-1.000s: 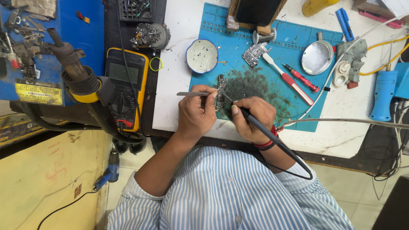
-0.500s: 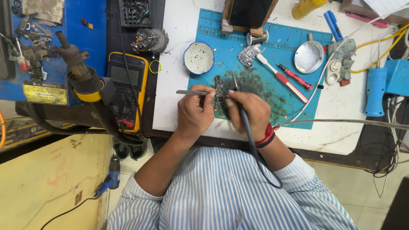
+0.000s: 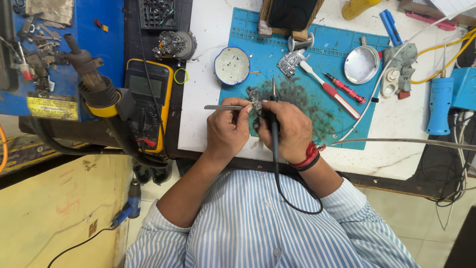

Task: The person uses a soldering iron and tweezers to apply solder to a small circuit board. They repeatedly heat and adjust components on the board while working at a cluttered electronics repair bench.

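The small circuit board lies lengthwise between the hands; the left hand pinches tweezers, and the right hand grips a soldering iron.

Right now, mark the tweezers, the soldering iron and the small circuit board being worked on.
tweezers (image 3: 220, 107), head view, on the bare metal shaft left of the left hand.
soldering iron (image 3: 273, 89), head view, on the thin metal tip.
small circuit board (image 3: 256, 99), head view, on its upper half.
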The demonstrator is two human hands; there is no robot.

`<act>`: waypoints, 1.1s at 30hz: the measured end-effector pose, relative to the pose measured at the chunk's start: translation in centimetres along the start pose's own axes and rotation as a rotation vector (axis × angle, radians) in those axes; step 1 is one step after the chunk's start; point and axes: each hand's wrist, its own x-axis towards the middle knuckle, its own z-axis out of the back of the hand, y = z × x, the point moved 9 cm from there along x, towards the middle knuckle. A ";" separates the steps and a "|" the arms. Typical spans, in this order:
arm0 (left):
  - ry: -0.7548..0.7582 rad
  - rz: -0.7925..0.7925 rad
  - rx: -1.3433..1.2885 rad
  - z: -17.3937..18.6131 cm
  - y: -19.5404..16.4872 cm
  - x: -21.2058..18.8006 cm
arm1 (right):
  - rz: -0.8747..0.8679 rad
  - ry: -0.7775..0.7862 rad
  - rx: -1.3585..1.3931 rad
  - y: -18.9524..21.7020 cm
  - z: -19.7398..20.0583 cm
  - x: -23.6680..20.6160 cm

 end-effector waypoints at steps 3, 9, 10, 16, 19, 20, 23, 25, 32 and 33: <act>0.000 0.014 0.008 0.1 -0.1 0.0 | 0.007 0.000 0.005 -0.2 -0.2 -0.5; 0.011 0.001 0.010 0.3 -0.7 -0.2 | -0.169 -0.079 0.170 -2.1 0.4 -2.0; 0.014 0.004 0.011 0.3 -0.7 -0.2 | -0.230 -0.101 0.226 -2.8 0.6 -2.3; 0.020 -0.042 0.028 0.2 -1.1 -0.2 | -0.132 -0.149 0.217 -2.4 1.7 -2.5; 0.026 -0.044 0.036 0.2 -1.1 -0.1 | -0.184 -0.161 0.273 -2.8 1.9 -2.6; 0.028 -0.048 0.037 0.2 -1.1 -0.1 | -0.175 -0.157 0.283 -2.7 2.0 -2.6; 0.034 -0.051 0.043 0.2 -1.1 -0.1 | -0.146 -0.144 0.294 -2.5 1.9 -2.5; 0.042 -0.033 0.048 0.1 -1.0 -0.2 | -0.132 -0.130 0.278 -2.4 1.8 -2.4; 0.034 -0.071 0.037 0.1 -1.3 -0.3 | -0.109 -0.116 0.270 -2.0 1.6 -2.2; 0.037 -0.065 0.036 0.1 -1.2 -0.4 | -0.111 -0.111 0.269 -2.0 1.6 -2.2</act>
